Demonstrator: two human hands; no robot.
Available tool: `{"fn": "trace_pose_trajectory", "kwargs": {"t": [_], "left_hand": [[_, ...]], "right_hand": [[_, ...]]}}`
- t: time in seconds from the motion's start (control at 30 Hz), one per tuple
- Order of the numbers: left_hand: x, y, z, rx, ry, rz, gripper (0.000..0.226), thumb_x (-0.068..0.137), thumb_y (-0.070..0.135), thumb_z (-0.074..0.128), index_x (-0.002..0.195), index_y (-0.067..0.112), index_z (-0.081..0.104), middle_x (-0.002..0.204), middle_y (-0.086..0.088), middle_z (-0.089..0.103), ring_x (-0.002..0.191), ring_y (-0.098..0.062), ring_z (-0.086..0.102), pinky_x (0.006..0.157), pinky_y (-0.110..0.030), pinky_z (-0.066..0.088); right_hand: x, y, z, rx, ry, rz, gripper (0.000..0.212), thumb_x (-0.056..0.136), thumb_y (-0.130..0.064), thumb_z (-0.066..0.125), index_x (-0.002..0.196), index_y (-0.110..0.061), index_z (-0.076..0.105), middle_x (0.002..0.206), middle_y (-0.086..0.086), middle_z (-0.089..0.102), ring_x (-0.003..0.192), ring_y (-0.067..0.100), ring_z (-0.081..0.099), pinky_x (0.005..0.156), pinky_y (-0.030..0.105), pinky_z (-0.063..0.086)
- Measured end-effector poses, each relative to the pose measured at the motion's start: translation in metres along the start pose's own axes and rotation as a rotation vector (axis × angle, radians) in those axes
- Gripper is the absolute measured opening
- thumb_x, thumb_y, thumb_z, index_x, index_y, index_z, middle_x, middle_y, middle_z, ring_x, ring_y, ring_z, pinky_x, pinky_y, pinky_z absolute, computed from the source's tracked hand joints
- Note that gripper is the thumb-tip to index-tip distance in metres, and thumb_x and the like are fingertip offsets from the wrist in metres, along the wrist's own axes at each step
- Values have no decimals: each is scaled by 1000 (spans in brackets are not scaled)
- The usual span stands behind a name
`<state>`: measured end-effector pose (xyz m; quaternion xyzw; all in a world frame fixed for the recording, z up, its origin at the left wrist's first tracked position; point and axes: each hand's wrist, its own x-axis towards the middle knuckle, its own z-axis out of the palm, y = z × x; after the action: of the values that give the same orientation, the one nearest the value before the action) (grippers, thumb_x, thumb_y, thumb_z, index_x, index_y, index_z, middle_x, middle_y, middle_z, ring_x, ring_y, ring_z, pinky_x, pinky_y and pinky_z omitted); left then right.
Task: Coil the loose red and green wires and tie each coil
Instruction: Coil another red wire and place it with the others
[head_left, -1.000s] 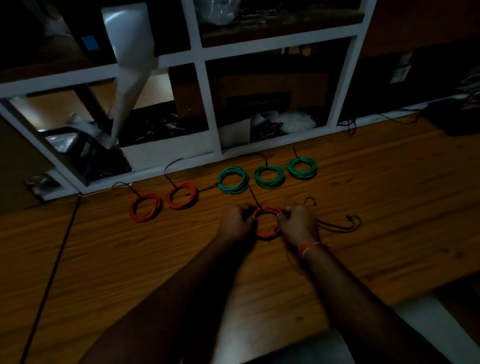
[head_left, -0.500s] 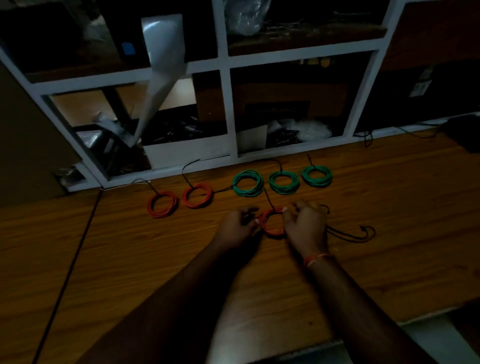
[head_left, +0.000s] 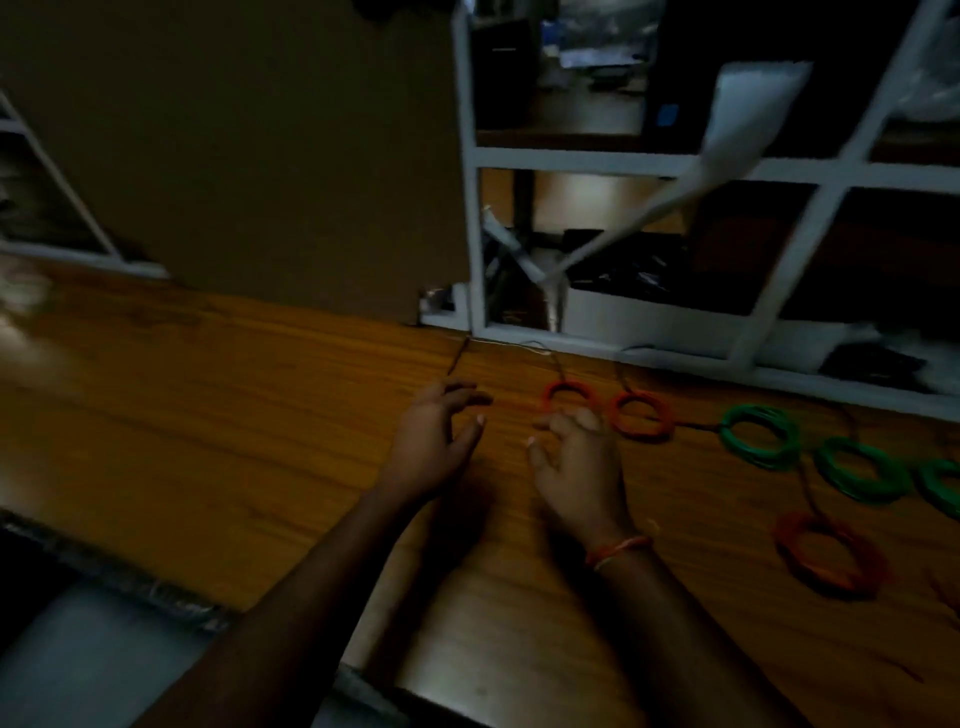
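Head view: the left hand and right hand hover over the table, fingers loosely spread, each holding nothing. Two red coils lie just beyond the right hand, three green coils run off to the right, and a third red coil sits nearer the table's edge. The thin wire looks light and springy, likely to unwind if let go; better to pinch across all loops at one side.

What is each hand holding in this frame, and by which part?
Nothing. The left hand and right hand hover open over the wooden table; the nearest red coil lies free to the right.
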<state>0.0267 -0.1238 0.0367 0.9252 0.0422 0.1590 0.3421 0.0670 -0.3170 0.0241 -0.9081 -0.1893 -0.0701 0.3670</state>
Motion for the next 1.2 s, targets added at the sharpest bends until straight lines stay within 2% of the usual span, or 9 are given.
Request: {"fn": "trace_pose_trajectory", "kwargs": {"t": [0.07, 0.17, 0.33, 0.43, 0.57, 0.8, 0.93, 1.1, 1.2], "left_hand": [[-12, -33, -36, 0, 65, -39, 25, 99, 31, 62, 123, 31, 69, 135, 10, 54, 100, -10, 61, 83, -42, 59], [-31, -81, -89, 16, 120, -69, 24, 98, 36, 61, 120, 31, 71, 133, 9, 54, 95, -15, 63, 79, -43, 59], [-68, -165, -184, 50, 172, -177, 25, 100, 38, 59, 121, 31, 70, 137, 9, 52, 93, -23, 67, 85, -42, 57], [-90, -213, -235, 60, 195, -237, 24, 101, 40, 57, 121, 33, 69, 138, 11, 50, 95, -26, 66, 89, -42, 55], [-110, -267, -287, 88, 243, -307, 25, 102, 41, 56, 122, 33, 68, 137, 13, 50, 95, -24, 66, 84, -41, 57], [-94, -328, -339, 81, 296, -360, 23, 103, 36, 57, 121, 30, 69, 138, 9, 51, 115, -10, 56, 92, -43, 54], [-70, -356, -352, 95, 274, -371, 23, 102, 40, 57, 121, 33, 69, 138, 10, 50, 102, -14, 62, 88, -43, 55], [-34, -399, -375, 115, 323, -391, 21, 100, 36, 60, 118, 33, 70, 137, 7, 52, 119, -8, 54, 94, -43, 53], [-19, -422, -386, 106, 325, -403, 20, 98, 36, 62, 115, 36, 71, 134, 9, 54, 107, -10, 60, 87, -38, 54]], "right_hand": [[6, -37, 32, 30, -43, -64, 23, 94, -26, 64, 115, -22, 71, 113, 1, 55, 113, 20, 50, 92, 30, 42], [15, -94, 80, 41, -103, -128, 22, 94, -26, 64, 115, -24, 70, 110, -3, 52, 111, 17, 49, 89, 28, 41], [22, -192, 163, 66, -182, -222, 20, 92, -29, 65, 111, -26, 70, 112, 0, 56, 112, 21, 54, 93, 36, 48], [23, -247, 211, 99, -246, -254, 19, 92, -26, 66, 110, -26, 71, 114, 0, 57, 113, 22, 56, 91, 33, 48], [21, -302, 270, 140, -321, -291, 17, 91, -24, 68, 107, -26, 72, 114, 0, 58, 112, 22, 58, 92, 34, 50], [50, -354, 333, 154, -386, -333, 17, 92, -26, 66, 108, -28, 70, 113, -2, 56, 111, 20, 57, 91, 39, 52], [78, -372, 363, 162, -385, -307, 18, 93, -25, 66, 111, -28, 70, 117, -3, 56, 114, 17, 55, 90, 34, 52], [123, -395, 406, 201, -387, -331, 16, 92, -27, 67, 107, -33, 68, 115, -6, 55, 114, 16, 55, 90, 33, 51], [144, -412, 428, 223, -392, -345, 15, 92, -28, 66, 107, -32, 69, 114, -6, 55, 113, 16, 54, 91, 36, 52]]}}
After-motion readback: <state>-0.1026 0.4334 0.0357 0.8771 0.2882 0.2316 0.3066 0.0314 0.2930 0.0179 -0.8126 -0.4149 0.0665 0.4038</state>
